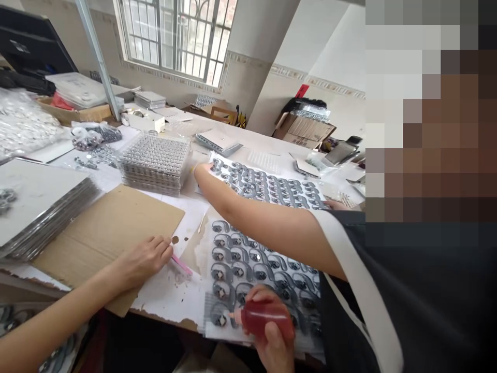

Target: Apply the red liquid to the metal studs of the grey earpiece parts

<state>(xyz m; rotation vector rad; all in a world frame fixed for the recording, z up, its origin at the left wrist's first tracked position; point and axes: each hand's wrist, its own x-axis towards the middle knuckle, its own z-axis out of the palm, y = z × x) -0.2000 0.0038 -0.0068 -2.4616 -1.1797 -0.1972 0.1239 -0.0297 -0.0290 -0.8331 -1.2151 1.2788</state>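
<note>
My left hand (145,259) rests at the edge of a brown cardboard sheet (112,228), its fingers closed on the end of a thin pink stick (181,265) that points over the white table covering. My right hand (272,331) is wrapped round a squeeze bottle (267,317) of red liquid, tilted sideways with its nozzle to the left. That nozzle is just above the near left corner of a stack of sheets (248,269) bearing rows of grey hook-shaped pieces with shiny stones. Whether the tip touches a piece, I cannot tell.
Across my view from the right reaches a co-worker's arm (264,223), the hand at a second sheet of grey pieces (267,186). A stack of studded trays (155,160) stands behind the cardboard. At left lie stacked boards (42,202) and plastic bags (27,124).
</note>
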